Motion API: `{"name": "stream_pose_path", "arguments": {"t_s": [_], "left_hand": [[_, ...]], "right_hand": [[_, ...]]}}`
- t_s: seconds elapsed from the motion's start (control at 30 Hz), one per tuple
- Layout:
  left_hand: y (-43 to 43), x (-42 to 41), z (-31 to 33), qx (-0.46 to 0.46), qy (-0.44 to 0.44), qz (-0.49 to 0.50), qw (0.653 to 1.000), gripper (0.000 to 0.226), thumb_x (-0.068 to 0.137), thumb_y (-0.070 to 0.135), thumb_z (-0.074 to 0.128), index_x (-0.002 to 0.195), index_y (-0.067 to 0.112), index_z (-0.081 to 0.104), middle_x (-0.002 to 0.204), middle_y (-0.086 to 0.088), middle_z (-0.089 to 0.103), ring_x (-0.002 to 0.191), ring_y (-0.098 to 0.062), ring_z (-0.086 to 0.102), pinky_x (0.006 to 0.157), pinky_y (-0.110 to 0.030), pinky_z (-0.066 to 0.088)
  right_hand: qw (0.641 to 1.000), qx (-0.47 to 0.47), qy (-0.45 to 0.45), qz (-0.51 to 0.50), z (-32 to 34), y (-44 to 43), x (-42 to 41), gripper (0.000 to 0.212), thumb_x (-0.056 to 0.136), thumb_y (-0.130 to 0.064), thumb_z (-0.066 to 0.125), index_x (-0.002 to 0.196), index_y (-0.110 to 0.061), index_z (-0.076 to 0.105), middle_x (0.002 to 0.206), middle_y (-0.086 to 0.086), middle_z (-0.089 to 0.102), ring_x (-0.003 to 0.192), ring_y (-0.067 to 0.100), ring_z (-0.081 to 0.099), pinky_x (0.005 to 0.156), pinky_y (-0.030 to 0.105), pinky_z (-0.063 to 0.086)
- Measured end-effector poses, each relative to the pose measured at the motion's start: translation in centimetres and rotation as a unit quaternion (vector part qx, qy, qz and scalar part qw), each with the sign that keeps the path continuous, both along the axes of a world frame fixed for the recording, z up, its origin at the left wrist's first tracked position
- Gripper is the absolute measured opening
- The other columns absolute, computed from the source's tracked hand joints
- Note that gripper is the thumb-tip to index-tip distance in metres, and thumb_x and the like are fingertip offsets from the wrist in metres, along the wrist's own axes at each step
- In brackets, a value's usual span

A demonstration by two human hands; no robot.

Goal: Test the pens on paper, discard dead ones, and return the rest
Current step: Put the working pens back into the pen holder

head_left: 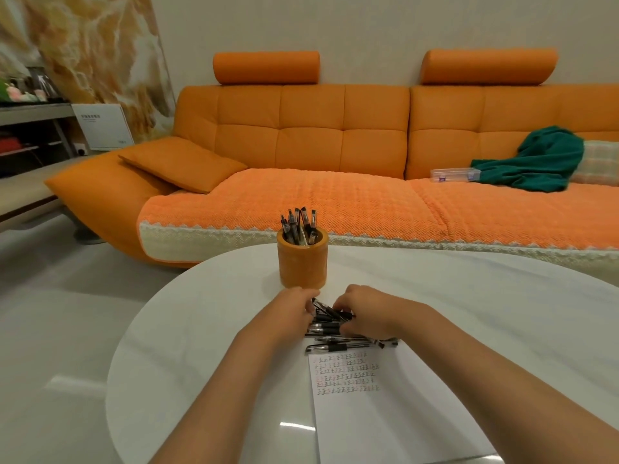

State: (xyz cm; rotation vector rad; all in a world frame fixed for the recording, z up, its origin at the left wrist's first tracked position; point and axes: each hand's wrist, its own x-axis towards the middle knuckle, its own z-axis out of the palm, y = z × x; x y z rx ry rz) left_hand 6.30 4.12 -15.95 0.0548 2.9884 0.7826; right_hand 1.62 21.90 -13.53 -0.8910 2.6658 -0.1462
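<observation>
Paper [368,413] lying closest on desk [201,329], rows of scribbles filling its top; testing looking largely done. Some pens [299,224] standing in cup [303,262]. Loose pile [330,324] lying between paper and cup, apparently waiting to go back. No discards showing. Left hand [294,308] and right hand [365,311] both curling fingers round pile, gripping it from either side.

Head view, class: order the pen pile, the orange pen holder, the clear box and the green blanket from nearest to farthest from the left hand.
1. Pen pile: on the table, touching the left hand.
2. Orange pen holder: just beyond the hand.
3. Clear box: on the sofa seat, far right.
4. Green blanket: on the sofa, right of the box.
</observation>
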Motion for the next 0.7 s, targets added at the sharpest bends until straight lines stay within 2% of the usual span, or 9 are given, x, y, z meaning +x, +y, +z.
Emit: {"name": "stream_pose_path", "arguments": {"t_s": [0.1,0.23,0.37,0.47,0.6,0.7], "left_hand": [[-0.3,0.0,-0.2,0.019,0.012,0.002,1.0,0.053,0.097,0.012,0.059,0.147,0.025,0.048,0.116,0.005,0.058,0.098,-0.012,0.058,0.09,-0.025,0.051],[-0.7,-0.1,-0.1,0.031,-0.01,0.019,0.999,0.05,0.095,0.021,0.065,0.141,0.031,0.05,0.132,0.005,0.045,0.11,-0.015,0.054,0.1,-0.029,0.047],[-0.9,0.0,0.0,0.035,-0.014,0.005,0.999,0.024,0.093,0.019,0.067,0.114,0.03,0.06,0.117,0.007,0.056,0.097,-0.009,0.058,0.089,-0.028,0.051],[-1.0,0.1,-0.1,0.047,-0.007,0.01,0.999,0.021,0.092,0.015,0.067,0.102,0.031,0.057,0.105,0.008,0.062,0.088,-0.007,0.06,0.08,-0.026,0.053],[-1.2,0.2,0.7,0.095,0.026,0.01,0.995,0.024,0.091,0.018,0.071,0.106,0.032,0.058,0.097,0.012,0.063,0.085,-0.007,0.061,0.07,-0.019,0.048],[-1.4,0.2,2.4,0.207,0.061,0.015,0.976,0.037,0.088,0.022,0.074,0.119,0.032,0.057,0.102,0.009,0.063,0.082,-0.008,0.063,0.068,-0.019,0.046]], "right_hand": [[1.0,-0.003,0.006,-0.002,-0.1,-0.4,-0.1,0.04,0.092,-0.035,0.064,0.128,-0.021,0.053,0.118,0.002,0.051,0.102,0.021,0.054,0.089,0.037,0.05],[1.0,-0.002,-0.023,-0.008,-0.3,-0.7,-0.3,0.037,0.096,-0.029,0.059,0.13,-0.023,0.048,0.119,0.003,0.059,0.101,0.021,0.056,0.084,0.033,0.048],[1.0,0.01,-0.029,0.005,-0.2,-1.0,-0.2,0.027,0.098,-0.024,0.052,0.125,-0.02,0.053,0.11,0.004,0.061,0.094,0.021,0.056,0.077,0.031,0.044],[1.0,0.015,-0.021,0.012,-0.3,-1.1,-0.1,0.021,0.1,-0.024,0.05,0.118,-0.017,0.056,0.111,0.007,0.057,0.092,0.022,0.055,0.077,0.033,0.045],[0.999,-0.031,0.009,0.001,-0.3,-1.0,-0.1,0.012,0.101,-0.022,0.049,0.11,-0.018,0.055,0.109,0.007,0.052,0.089,0.022,0.054,0.076,0.033,0.043],[0.994,-0.106,0.007,-0.019,0.4,-0.9,-0.2,0.01,0.102,-0.018,0.046,0.109,-0.021,0.051,0.103,0.005,0.058,0.088,0.021,0.055,0.077,0.036,0.045]]}}
